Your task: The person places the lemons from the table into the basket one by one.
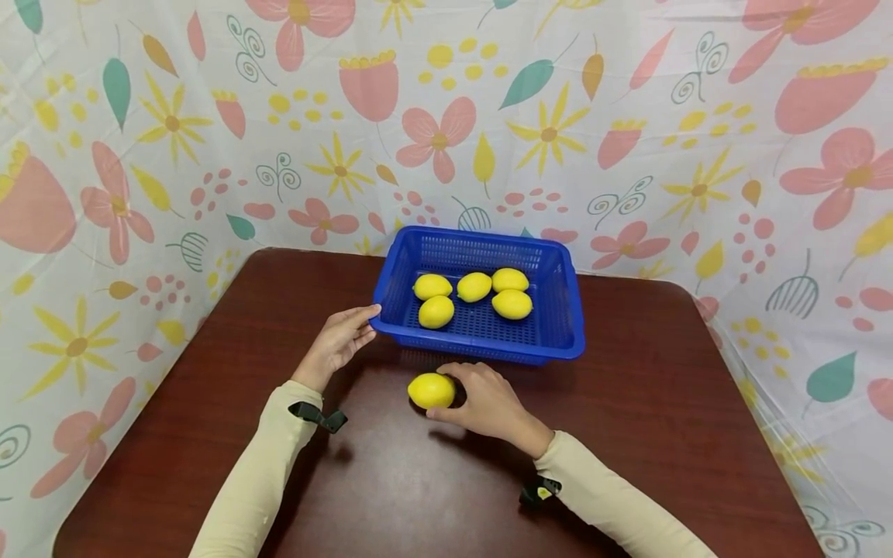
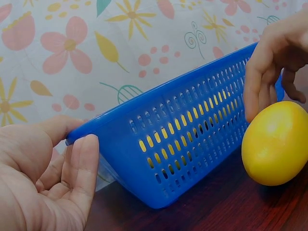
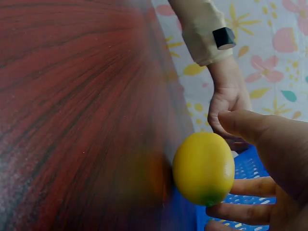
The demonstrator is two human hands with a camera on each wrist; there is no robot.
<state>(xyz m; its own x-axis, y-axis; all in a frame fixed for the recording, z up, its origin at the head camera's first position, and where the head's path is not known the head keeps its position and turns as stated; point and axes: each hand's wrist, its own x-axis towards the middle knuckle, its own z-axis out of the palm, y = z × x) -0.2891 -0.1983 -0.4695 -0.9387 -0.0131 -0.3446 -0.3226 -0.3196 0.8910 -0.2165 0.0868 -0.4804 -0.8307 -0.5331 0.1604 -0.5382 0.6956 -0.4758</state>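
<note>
A yellow lemon (image 1: 431, 390) lies on the table in front of a blue plastic basket (image 1: 481, 347). My right hand (image 1: 491, 399) is spread around the lemon's right side, thumb on the near side and fingers on the far side. In the right wrist view a gap shows between the thumb (image 3: 240, 123) and the lemon (image 3: 204, 168); some fingers are partly behind it. My left hand (image 1: 338, 341) pinches the rim at the basket's near left corner, thumb above and fingers below, as the left wrist view shows. Several lemons (image 1: 474, 287) rest inside the basket.
The dark red-brown table (image 1: 663, 403) extends on both sides of the basket. A white curtain (image 1: 446, 201) with flower prints hangs behind the table and along its sides. Dark straps (image 1: 317, 416) circle both sleeved wrists.
</note>
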